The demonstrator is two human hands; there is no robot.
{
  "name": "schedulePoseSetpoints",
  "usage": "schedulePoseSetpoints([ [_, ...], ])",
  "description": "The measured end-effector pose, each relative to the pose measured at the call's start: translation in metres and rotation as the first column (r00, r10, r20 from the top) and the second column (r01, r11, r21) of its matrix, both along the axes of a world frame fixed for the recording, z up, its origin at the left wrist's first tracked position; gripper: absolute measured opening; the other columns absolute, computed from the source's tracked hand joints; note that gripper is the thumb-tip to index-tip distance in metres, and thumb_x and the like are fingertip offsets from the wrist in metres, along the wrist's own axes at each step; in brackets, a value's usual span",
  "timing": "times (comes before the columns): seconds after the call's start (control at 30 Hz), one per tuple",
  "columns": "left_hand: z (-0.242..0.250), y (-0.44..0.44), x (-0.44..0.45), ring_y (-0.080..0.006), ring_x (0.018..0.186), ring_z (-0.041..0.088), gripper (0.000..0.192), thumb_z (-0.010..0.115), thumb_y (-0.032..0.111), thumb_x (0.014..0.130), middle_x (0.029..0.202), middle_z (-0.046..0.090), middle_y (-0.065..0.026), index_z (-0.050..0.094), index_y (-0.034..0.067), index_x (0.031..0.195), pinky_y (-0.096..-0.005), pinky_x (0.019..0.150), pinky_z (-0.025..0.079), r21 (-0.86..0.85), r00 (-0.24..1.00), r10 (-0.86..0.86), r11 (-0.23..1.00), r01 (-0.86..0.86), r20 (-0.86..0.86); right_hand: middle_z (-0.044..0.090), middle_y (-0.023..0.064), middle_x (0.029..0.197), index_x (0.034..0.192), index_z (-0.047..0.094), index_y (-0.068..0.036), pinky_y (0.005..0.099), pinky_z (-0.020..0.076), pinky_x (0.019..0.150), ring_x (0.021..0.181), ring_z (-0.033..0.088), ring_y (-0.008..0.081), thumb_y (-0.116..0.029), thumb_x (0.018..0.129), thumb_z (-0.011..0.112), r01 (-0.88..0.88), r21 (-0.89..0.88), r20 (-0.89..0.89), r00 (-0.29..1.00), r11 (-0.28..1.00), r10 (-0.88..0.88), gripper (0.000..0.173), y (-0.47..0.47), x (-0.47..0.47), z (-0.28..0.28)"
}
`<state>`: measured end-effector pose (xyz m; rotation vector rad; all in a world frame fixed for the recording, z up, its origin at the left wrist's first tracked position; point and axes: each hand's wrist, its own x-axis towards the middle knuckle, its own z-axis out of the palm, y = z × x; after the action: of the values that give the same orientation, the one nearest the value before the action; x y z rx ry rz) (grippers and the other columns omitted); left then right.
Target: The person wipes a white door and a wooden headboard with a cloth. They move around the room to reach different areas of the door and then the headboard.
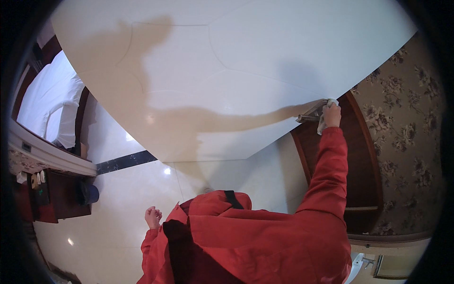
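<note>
My right hand (pixel 332 114) is stretched out at the right edge of a large white door panel (pixel 248 46) with thin curved lines. It grips a pale cloth (pixel 321 124), part of which hangs below the fingers. Beside the cloth a metal door handle (pixel 308 118) sticks out to the left. My left hand (pixel 153 217) hangs low by my body, fingers loosely curled, with nothing visible in it. Both arms are in red sleeves, and my shadow falls across the white panel.
A dark wooden door (pixel 340 159) and flowered wallpaper (pixel 404 117) stand at the right. At the left are a bed with white bedding (pixel 53 99) through a doorway, a dark wooden cabinet (pixel 67 198) and a blue bin (pixel 93 194). The floor is pale glossy tile (pixel 117 227).
</note>
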<state>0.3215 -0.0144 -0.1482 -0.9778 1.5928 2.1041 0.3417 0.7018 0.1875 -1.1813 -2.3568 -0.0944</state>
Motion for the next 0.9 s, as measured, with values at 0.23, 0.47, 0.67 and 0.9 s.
schedulePoseSetpoints([
  [0.23, 0.001, -0.002, -0.006, -0.0132, 0.055, 0.051, 0.013, 0.047, 0.012, 0.083, 0.069, 0.052, -0.0050, 0.048, 0.005, 0.094, -0.0226, 0.046, 0.043, -0.084, 0.998, -0.057, 0.995, 0.058, 0.014, 0.053, 0.0237, 0.091, 0.092, 0.054, 0.001, 0.0427, 0.0425, 0.074, 0.088, 0.052, 0.0381, -0.018, 0.077, 0.048, -0.083, -0.123, 0.032, 0.996, 0.989, 0.087, 0.025, 0.027, 0.017, -0.010],
  [0.47, 0.006, -0.006, -0.008, -0.0136, 0.055, 0.051, 0.014, 0.047, 0.012, 0.083, 0.069, 0.052, -0.0052, 0.048, 0.005, 0.095, -0.0228, 0.046, 0.043, -0.072, 0.999, -0.041, 0.997, 0.040, -0.008, 0.059, 0.0201, 0.086, 0.099, 0.053, 0.003, 0.0357, 0.0427, 0.074, 0.084, 0.056, 0.0317, -0.006, 0.071, 0.046, -0.267, -0.275, -0.100, 0.964, 0.924, 0.248, 0.031, 0.054, 0.037, -0.065],
  [0.67, 0.012, -0.008, -0.014, -0.0140, 0.054, 0.051, 0.015, 0.047, 0.012, 0.083, 0.068, 0.052, -0.0057, 0.048, 0.005, 0.096, -0.0235, 0.046, 0.043, -0.075, 0.996, -0.088, 0.993, 0.088, -0.004, 0.060, 0.0158, 0.083, 0.098, 0.053, 0.002, 0.0319, 0.0446, 0.067, 0.077, 0.059, 0.0239, 0.002, 0.067, 0.045, -0.259, -0.342, -0.267, 0.948, 0.903, 0.171, 0.032, 0.059, 0.041, -0.121],
  [0.9, 0.015, -0.010, -0.019, -0.0136, 0.054, 0.051, 0.014, 0.046, 0.012, 0.083, 0.068, 0.052, -0.0054, 0.048, 0.005, 0.095, -0.0237, 0.046, 0.043, -0.030, 0.994, -0.107, 0.994, 0.107, -0.001, 0.057, 0.0250, 0.088, 0.095, 0.054, 0.003, 0.0420, 0.0424, 0.074, 0.086, 0.054, 0.0383, -0.010, 0.069, 0.045, -0.065, -0.383, -0.269, 0.962, 0.921, -0.044, 0.031, 0.002, 0.013, -0.171],
])
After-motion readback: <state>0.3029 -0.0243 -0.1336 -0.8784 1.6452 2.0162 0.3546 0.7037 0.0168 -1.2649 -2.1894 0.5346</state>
